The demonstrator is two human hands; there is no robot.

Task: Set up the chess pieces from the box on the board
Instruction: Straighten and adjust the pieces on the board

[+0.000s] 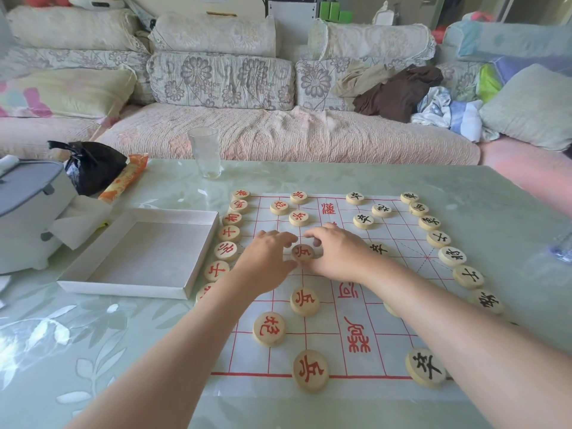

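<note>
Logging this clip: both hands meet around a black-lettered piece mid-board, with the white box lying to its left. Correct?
Not quite: in the head view the piece between the left hand and right hand bears a red character, not black. It does sit mid-board, with the white box to its left.

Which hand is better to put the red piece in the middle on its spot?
Probably the left hand. Its finger and thumb seem to pinch the red piece from both sides. The right hand only has curled fingertips near the piece's far edge.
</note>
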